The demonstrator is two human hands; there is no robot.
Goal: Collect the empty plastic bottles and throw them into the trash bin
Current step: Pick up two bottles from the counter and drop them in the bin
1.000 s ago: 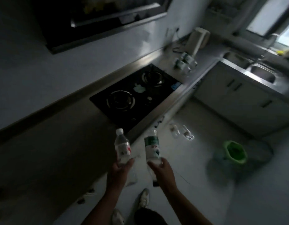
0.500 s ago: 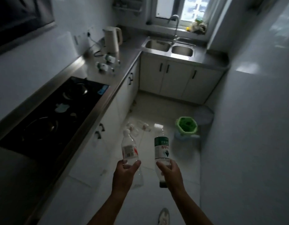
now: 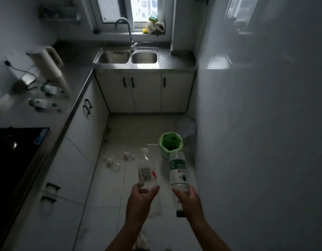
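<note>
My left hand [image 3: 141,198] grips the base of a clear bottle with a red and white label [image 3: 146,171], held upright. My right hand [image 3: 188,199] grips a clear bottle with a green label [image 3: 178,169], also upright. Ahead on the floor stands the bin with a green liner [image 3: 170,143], just beyond the green-label bottle. Two more clear bottles lie on the floor to the left, one nearer the cabinets [image 3: 112,163] and one further right [image 3: 128,156]. Two bottles with green caps [image 3: 48,89] [image 3: 40,104] lie blurred on the counter at left.
A counter with white cabinets [image 3: 78,134] runs along the left, with a black hob [image 3: 13,147] and a white kettle [image 3: 48,67]. A double steel sink [image 3: 127,57] sits at the far end under a window. A white wall [image 3: 256,142] closes the right side.
The view has swung right from the hob to face down the aisle toward the sink and bin. Both hands keep their bottles, now nearer the bin.
</note>
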